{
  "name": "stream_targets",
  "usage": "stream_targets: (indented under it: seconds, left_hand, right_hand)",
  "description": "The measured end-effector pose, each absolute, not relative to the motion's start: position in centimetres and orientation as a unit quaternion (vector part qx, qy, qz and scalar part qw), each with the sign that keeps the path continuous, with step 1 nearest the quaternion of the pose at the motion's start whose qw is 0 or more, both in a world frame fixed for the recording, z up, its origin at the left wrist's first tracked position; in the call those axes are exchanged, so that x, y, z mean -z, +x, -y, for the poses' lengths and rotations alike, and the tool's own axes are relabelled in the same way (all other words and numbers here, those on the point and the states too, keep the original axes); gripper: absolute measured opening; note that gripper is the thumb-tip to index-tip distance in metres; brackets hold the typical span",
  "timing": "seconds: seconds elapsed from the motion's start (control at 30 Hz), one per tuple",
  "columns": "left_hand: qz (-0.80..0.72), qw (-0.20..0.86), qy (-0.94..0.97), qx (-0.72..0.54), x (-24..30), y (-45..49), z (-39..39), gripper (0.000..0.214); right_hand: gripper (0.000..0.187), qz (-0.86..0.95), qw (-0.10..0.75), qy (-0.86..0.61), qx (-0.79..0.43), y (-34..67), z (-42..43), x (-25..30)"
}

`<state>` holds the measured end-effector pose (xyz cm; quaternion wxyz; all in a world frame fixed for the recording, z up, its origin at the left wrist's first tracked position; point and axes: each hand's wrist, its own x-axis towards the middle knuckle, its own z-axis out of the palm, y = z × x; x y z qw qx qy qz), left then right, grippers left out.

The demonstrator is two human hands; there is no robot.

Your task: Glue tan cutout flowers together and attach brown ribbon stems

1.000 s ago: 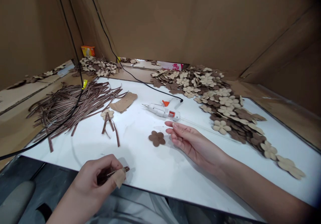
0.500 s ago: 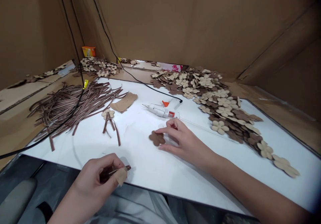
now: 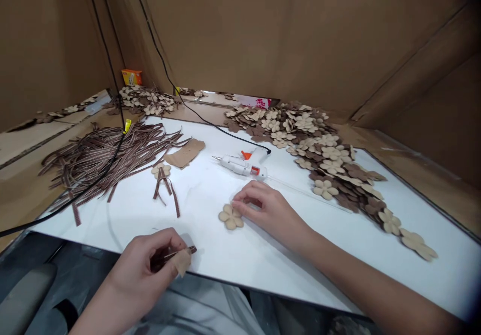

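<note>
My right hand (image 3: 259, 202) pinches the edge of a beige felt flower (image 3: 230, 217) just above or on the white board; whether it touches the board I cannot tell. Near the board's front edge, my left hand (image 3: 160, 260) is closed around a brown striped ribbon (image 3: 193, 249), most of it hidden in the palm. A tan patch (image 3: 182, 262) covers the left thumb. Beyond the right hand lies a white glue gun (image 3: 240, 165) with its nozzle pointing left. Another beige flower (image 3: 161, 171) with ribbon tails (image 3: 175, 202) rests to the left.
Brown ribbons (image 3: 101, 154) are heaped on the left. Brown and beige flowers (image 3: 334, 159) spread along the right side of the white board (image 3: 300, 280). A black cable (image 3: 214, 123) crosses to the glue gun. A cardboard scrap (image 3: 186, 153) lies near the ribbons; cardboard walls (image 3: 233, 34) stand behind.
The flower in my right hand showed its brown face before and now shows its beige one, slightly nearer me. My right fingers have drawn together. The left hand stays in place.
</note>
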<state>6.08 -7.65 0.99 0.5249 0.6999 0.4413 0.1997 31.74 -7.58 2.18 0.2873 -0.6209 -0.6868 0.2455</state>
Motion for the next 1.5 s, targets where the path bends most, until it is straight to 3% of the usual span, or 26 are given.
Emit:
stream_targets:
  seconds: [0.2, 0.43, 0.63, 0.73, 0.87, 0.97, 1.07, 1.2, 1.5]
  left_hand:
    - [-0.414, 0.447, 0.777, -0.16, -2.9, 7.5, 7.5, 0.016]
    - [-0.19, 0.314, 0.914, -0.172, -3.4, 10.0, 6.7, 0.016]
    - [-0.196, 0.252, 0.942, -0.099, -2.3, 10.9, 6.4, 0.013]
    - [-0.195, 0.256, 0.944, -0.067, -2.3, 11.0, 6.4, 0.012]
    - [-0.209, 0.273, 0.938, -0.052, -2.5, 11.0, 6.2, 0.011]
    - [-0.218, 0.283, 0.933, -0.041, -2.7, 11.1, 6.2, 0.01]
    - [-0.219, 0.288, 0.932, -0.036, -3.0, 11.1, 6.2, 0.01]
    - [-0.215, 0.297, 0.929, -0.049, -3.3, 10.9, 6.3, 0.01]
    - [-0.236, 0.295, 0.921, -0.095, -2.7, 9.7, 6.6, 0.012]
  right_hand:
    - [0.019, 0.692, 0.321, -0.623, -0.175, 32.4, 7.9, -2.7]
    - [0.022, 0.596, 0.473, -0.602, -0.242, 34.8, 7.8, -3.7]
    - [0.016, 0.549, 0.549, -0.611, -0.155, 38.8, 7.6, -4.7]
    - [0.016, 0.605, 0.461, -0.645, -0.072, 41.6, 6.7, -5.1]
    - [0.029, 0.81, 0.146, -0.56, 0.094, 44.0, 3.4, -5.7]
    - [0.045, 0.884, 0.019, -0.451, 0.118, 44.5, 0.2, -5.5]
    - [0.053, 0.903, -0.022, -0.42, 0.094, 44.2, -1.9, -4.8]
    - [0.049, 0.906, -0.046, -0.415, 0.072, 42.9, -2.7, -3.8]
    - [0.036, 0.888, 0.015, -0.453, 0.075, 43.7, -1.2, -3.6]
